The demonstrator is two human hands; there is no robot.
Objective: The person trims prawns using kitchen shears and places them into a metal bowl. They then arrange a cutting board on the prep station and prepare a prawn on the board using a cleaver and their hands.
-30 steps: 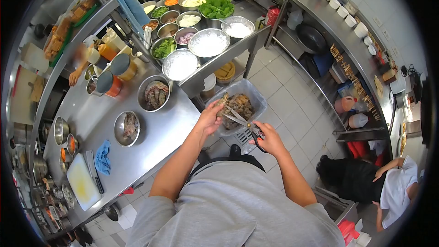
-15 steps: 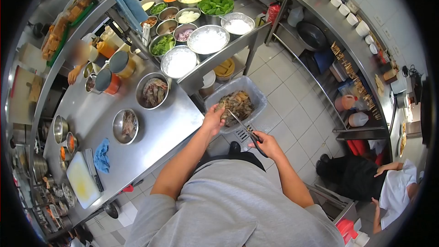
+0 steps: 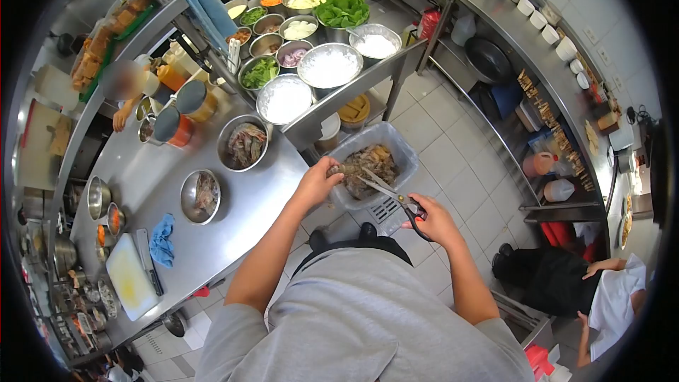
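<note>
My left hand (image 3: 320, 181) pinches a brownish shrimp (image 3: 346, 169) over the near left side of a lined bin (image 3: 408, 163). Shrimp pieces and shells (image 3: 378, 163) lie inside that bin. In my right hand (image 3: 431, 221) are black-handled scissors (image 3: 389, 192), their blades parted and pointing at the held shrimp. Left of my hands, on the steel table (image 3: 265, 198), one metal bowl (image 3: 242, 143) holds several shrimp and a smaller bowl (image 3: 201, 197) holds a few more.
A white cutting board (image 3: 131, 279), a knife (image 3: 149, 262) and a blue cloth (image 3: 162, 240) lie at the table's left. Ingredient bowls (image 3: 330, 66) fill the raised shelf ahead. A person (image 3: 615, 290) is at the lower right; another person's hand (image 3: 122, 117) shows at the far left.
The view has shifted slightly. The scissors' blades, nearly closed half a second ago, are parted again. The shrimp in my left hand now lies sideways, pointing right.
</note>
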